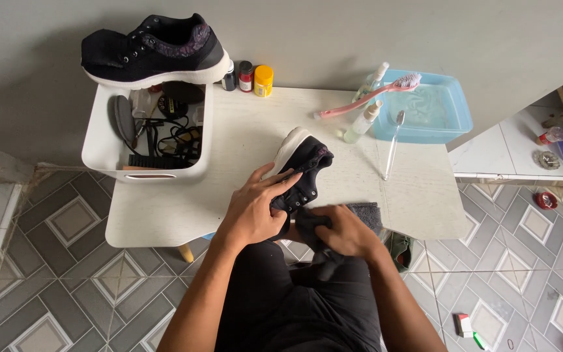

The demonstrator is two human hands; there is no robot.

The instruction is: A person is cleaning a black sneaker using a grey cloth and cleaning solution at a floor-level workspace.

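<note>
A black sneaker (304,161) with a white sole lies on its side near the front edge of the white table (242,137). My left hand (255,210) grips its laced upper from the left. My right hand (346,231) is closed on a dark grey cloth (367,214) pressed against the shoe's toe end, just at the table's edge. The matching black sneaker (154,49) rests on top of a white bin at the back left.
The white bin (102,146) holds brushes and cords. Three small bottles (249,77) stand by the wall. A blue basin (447,104) of water at the back right carries a pink brush (373,94); a spray bottle (362,122) and toothbrush (393,143) lie beside it. Tiled floor surrounds the table.
</note>
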